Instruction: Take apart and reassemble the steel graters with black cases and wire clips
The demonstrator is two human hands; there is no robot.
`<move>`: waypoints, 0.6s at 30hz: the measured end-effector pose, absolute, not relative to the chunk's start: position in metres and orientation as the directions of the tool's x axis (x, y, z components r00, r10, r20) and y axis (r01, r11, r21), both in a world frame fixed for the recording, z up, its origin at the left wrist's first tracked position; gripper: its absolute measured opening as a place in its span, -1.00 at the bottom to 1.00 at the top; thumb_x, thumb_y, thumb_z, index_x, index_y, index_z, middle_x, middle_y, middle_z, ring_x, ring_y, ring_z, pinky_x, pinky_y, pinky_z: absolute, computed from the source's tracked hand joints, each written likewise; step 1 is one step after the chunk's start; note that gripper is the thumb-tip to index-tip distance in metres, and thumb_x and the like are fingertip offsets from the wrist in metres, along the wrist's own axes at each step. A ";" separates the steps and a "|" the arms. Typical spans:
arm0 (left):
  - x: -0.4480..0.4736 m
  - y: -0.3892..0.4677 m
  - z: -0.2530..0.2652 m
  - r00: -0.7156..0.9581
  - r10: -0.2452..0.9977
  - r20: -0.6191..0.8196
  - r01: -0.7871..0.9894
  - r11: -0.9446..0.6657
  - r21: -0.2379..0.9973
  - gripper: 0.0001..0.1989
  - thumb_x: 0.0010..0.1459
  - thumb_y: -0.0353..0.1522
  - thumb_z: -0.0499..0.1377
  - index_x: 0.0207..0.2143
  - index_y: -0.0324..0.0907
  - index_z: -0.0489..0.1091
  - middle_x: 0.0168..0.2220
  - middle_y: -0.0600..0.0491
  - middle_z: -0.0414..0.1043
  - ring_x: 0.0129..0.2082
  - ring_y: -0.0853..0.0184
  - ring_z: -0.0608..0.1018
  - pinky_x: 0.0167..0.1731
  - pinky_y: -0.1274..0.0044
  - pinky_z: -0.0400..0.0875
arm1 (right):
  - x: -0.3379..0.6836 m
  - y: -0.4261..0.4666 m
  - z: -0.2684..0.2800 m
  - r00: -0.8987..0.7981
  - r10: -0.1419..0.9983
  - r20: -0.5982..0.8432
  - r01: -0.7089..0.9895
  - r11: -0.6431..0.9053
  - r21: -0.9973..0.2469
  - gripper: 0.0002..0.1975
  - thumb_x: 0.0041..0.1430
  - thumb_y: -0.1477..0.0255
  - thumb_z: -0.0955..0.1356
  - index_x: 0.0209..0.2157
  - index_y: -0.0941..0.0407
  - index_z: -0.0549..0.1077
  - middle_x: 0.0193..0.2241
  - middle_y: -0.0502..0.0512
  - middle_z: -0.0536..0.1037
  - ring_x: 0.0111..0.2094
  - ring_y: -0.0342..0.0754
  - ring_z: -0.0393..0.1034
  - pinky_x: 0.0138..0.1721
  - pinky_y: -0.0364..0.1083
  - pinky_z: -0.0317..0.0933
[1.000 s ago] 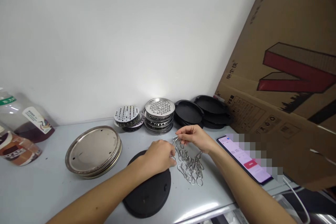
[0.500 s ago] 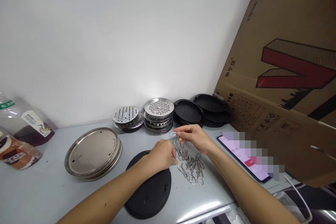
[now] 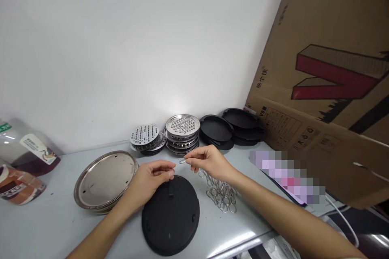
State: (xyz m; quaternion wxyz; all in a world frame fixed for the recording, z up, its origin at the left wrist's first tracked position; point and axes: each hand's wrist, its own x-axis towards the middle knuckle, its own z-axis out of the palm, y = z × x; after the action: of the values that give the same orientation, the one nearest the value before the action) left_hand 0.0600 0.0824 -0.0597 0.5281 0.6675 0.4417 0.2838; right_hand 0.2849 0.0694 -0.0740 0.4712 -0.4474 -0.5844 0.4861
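Observation:
My right hand (image 3: 206,162) pinches a small looped wire clip (image 3: 182,161) between thumb and fingertips, above the far edge of a round black disc (image 3: 172,222). Facing it from the left, my left hand (image 3: 156,173) hovers over the disc's far rim near a small raised tab. Its thumb and forefinger come together at the tips; anything tiny between them is too small to make out. Right of the disc, partly behind my right hand, lies a loose pile of similar wire clips (image 3: 223,196).
To the left are stacked round metal plates (image 3: 106,178) and bottles (image 3: 38,149). Along the wall stand perforated grater discs (image 3: 182,125) and black round trays (image 3: 215,129). A phone (image 3: 285,178) and a large cardboard box (image 3: 279,117) are at the right.
My right hand has moved left with the wire clip, away from the pile. My left hand has drawn back left from the pile to the disc's far edge, uncovering more of the disc.

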 end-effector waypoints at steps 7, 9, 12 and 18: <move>0.046 0.066 -0.068 0.400 0.916 -0.028 0.279 -0.093 0.956 -0.72 0.13 -0.25 0.25 -0.12 -0.11 0.56 -0.18 0.00 0.59 -0.16 0.22 0.56 -0.10 0.47 0.40 | 0.254 0.074 -0.082 -0.129 0.955 0.268 0.255 0.293 -0.922 -0.82 0.13 0.34 0.40 -0.33 0.15 0.60 -0.39 0.09 0.56 -0.51 -0.13 0.42 -0.46 -0.14 0.30; 0.044 0.064 -0.069 0.397 0.918 0.016 0.292 -0.143 0.946 -0.74 0.16 -0.25 0.22 -0.13 -0.10 0.57 -0.17 0.00 0.57 -0.16 0.22 0.56 -0.09 0.45 0.40 | 0.253 0.068 -0.088 -0.114 0.967 0.229 0.237 0.251 -0.939 -0.81 0.13 0.33 0.40 -0.32 0.16 0.59 -0.42 0.09 0.54 -0.53 -0.13 0.42 -0.47 -0.14 0.30; 0.042 0.065 -0.073 0.384 0.923 0.031 0.254 -0.138 0.957 -0.72 0.17 -0.25 0.20 -0.09 -0.10 0.55 -0.19 0.00 0.56 -0.18 0.24 0.57 -0.08 0.45 0.40 | 0.256 0.057 -0.092 -0.118 0.975 0.187 0.231 0.210 -0.950 -0.79 0.14 0.31 0.40 -0.33 0.18 0.59 -0.47 0.08 0.53 -0.53 -0.12 0.41 -0.45 -0.13 0.30; 0.048 0.061 -0.076 0.328 0.944 0.021 0.184 -0.086 0.979 -0.82 0.12 -0.26 0.25 -0.26 -0.17 0.52 -0.34 0.04 0.55 -0.28 0.29 0.56 -0.20 0.52 0.42 | 0.256 0.050 -0.090 -0.129 0.982 0.138 0.137 0.155 -0.978 -0.83 0.12 0.33 0.43 -0.34 0.16 0.51 -0.58 -0.03 0.48 -0.53 -0.15 0.40 -0.44 -0.17 0.27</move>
State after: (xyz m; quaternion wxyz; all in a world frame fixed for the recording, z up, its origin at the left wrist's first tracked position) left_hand 0.0476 0.0614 -0.0755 0.5100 0.6355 0.4440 0.3728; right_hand 0.2558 0.0502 -0.0900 0.4666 -0.4665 -0.5999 0.4526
